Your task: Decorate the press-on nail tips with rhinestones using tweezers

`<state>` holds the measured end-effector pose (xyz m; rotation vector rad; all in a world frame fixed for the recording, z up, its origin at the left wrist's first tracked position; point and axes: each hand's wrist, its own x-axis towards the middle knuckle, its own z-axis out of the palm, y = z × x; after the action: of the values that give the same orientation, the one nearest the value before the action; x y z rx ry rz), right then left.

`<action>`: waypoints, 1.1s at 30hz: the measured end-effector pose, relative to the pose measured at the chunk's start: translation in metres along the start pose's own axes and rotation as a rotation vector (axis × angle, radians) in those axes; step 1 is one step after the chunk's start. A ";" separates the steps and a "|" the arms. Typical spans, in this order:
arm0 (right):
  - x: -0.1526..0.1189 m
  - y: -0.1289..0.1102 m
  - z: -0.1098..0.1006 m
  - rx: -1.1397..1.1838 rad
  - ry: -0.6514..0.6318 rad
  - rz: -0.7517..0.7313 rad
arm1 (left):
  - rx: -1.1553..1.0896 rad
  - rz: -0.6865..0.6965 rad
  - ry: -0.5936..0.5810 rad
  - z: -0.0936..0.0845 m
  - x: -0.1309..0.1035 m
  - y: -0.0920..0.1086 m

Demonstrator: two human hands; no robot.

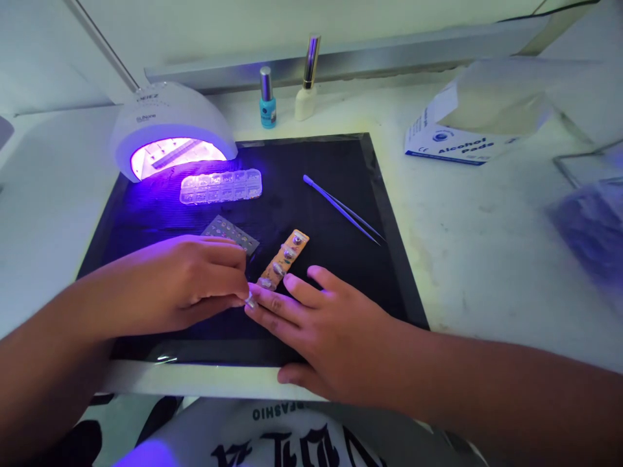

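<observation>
My left hand (209,282) is closed in a pinch, its fingertips at a small, shiny, pale piece (250,301) that looks like a false nail. That piece sits right at the index and middle fingertips of my right hand (316,318), which lies palm down with its fingers stretched out and apart. Just beyond the right fingers is an orange strip (294,250) carrying several shiny, decorated false nails. A grey sheet of small stickers (238,235) lies partly behind my left hand. The exact grip of the left fingertips is partly hidden.
A lit nail lamp (170,123) glows purple at the back left, with a clear compartment case (221,187) before it. Tweezers (341,209) lie on the black mat (311,162). Behind stand a blue polish bottle (267,107) and a cream one (305,102). An alcohol pads box (448,139) is right.
</observation>
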<state>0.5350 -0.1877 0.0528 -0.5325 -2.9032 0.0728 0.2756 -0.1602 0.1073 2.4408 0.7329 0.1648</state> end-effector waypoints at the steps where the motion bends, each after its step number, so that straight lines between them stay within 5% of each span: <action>1: 0.000 0.000 0.000 0.000 -0.005 -0.003 | -0.001 0.008 0.006 0.001 0.000 0.001; 17: -0.002 -0.003 0.001 0.025 0.002 0.016 | -0.008 0.003 0.021 -0.006 -0.001 -0.001; 23: -0.005 -0.004 -0.004 0.062 -0.045 0.011 | -0.017 0.051 0.179 -0.006 -0.002 0.001; 29: -0.014 0.001 -0.016 0.074 -0.003 -0.090 | 0.057 0.057 0.498 -0.003 0.009 -0.016; 31: -0.014 0.002 -0.016 0.110 0.047 -0.146 | 0.056 -0.103 0.678 0.003 0.010 -0.024; 33: -0.013 0.004 -0.015 0.164 0.029 -0.159 | 0.015 -0.214 0.716 0.012 0.008 -0.036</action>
<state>0.5512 -0.1881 0.0650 -0.2716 -2.8653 0.2754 0.2692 -0.1374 0.0768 2.2783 1.2844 0.9796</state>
